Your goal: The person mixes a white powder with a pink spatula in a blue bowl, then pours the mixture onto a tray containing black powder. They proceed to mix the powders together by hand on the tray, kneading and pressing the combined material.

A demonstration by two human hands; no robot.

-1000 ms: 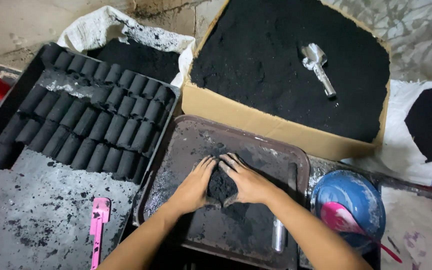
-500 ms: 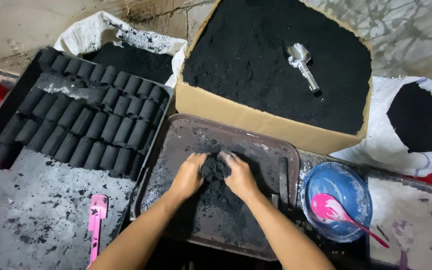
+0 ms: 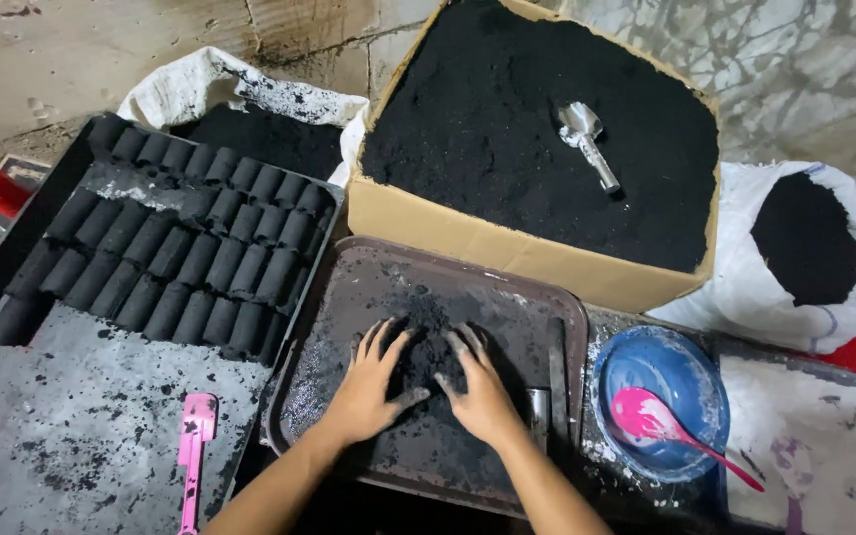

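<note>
Cardboard box of black powder at top, a metal scoop lying on it. At left, a black tray carrying rows of black cylindrical briquettes and a pink spatula. Centre, the brown tray bearing a heap of black powder. My left hand and right hand lie palm down, fingers spread, pressed on the heap from either side; each grip is open, clasping nothing. At right, a blue bowl with a pink spoon.
</note>
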